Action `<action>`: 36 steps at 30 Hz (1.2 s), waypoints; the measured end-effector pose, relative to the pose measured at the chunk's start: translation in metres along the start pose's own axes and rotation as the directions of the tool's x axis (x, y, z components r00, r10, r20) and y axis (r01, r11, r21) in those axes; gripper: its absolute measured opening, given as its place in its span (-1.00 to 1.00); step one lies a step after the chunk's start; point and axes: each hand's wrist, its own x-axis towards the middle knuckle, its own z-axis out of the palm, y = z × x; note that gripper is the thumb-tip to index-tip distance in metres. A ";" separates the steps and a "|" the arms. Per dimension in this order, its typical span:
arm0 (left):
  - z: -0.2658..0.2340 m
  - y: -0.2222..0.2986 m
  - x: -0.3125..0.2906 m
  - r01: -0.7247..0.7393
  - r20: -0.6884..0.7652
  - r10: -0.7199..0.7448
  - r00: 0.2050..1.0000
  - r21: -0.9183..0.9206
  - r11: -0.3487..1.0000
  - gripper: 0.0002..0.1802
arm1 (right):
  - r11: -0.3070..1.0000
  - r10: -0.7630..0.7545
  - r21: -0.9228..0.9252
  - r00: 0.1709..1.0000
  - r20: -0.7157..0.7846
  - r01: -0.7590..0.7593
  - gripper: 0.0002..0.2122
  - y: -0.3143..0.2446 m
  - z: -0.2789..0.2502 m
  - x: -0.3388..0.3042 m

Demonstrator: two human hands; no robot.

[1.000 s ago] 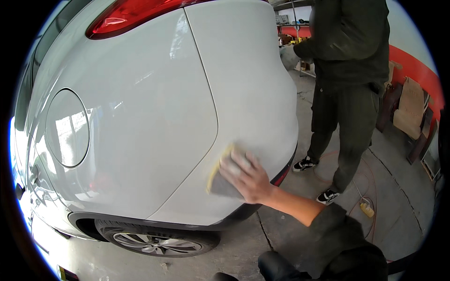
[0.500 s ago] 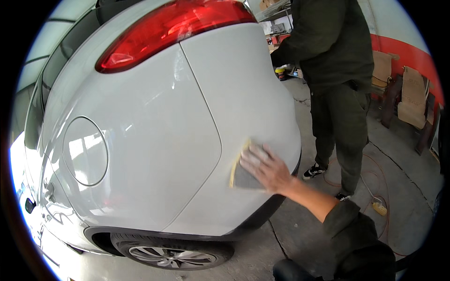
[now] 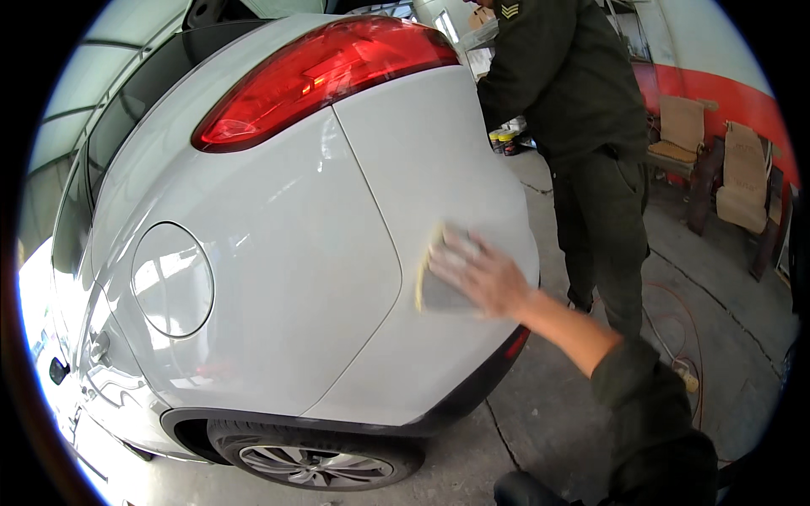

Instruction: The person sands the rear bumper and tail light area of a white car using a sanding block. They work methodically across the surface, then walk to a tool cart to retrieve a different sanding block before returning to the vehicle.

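Observation:
My right hand (image 3: 488,277) lies across a grey sanding pad (image 3: 440,295) with a pale yellow edge, fingers pointing up and left, slightly smeared by motion. Pressed under it is the matte pale side of the rear bumper (image 3: 447,143) of a white car. Just left of the pad runs the curved seam between the bumper and the glossy rear fender (image 3: 287,261). My left hand is out of the picture.
Above the bumper sits a red tail light (image 3: 329,72); below are a black lower trim and the rear wheel (image 3: 316,464). A co-worker in dark clothes (image 3: 582,101) stands behind the car. An orange hose (image 3: 696,337) crosses the concrete floor near chairs (image 3: 742,177).
My right hand and the pad have moved slightly upward on the bumper. The view has shifted a little, and the co-worker leans more toward the car.

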 end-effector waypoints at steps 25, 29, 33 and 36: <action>-0.306 0.201 0.076 0.057 0.264 -0.011 0.964 -0.165 0.985 -0.38 | -0.640 0.726 0.191 -0.504 0.468 -0.744 -0.57 -0.130 -0.238 -0.181; -0.350 0.257 0.062 0.159 0.367 -0.066 0.928 -0.227 0.961 -0.40 | -0.893 0.448 0.201 -0.753 0.481 -0.403 -0.56 -0.159 -0.298 -0.139; -0.393 0.290 0.072 0.162 0.439 -0.050 0.897 -0.219 0.962 -0.40 | -0.960 0.278 0.173 -0.815 0.508 -0.220 -0.59 -0.149 -0.345 -0.099; -0.411 0.311 0.097 0.131 0.466 -0.029 0.885 -0.189 0.973 -0.40 | -0.958 0.281 0.198 -0.810 0.516 -0.206 -0.63 -0.122 -0.373 -0.088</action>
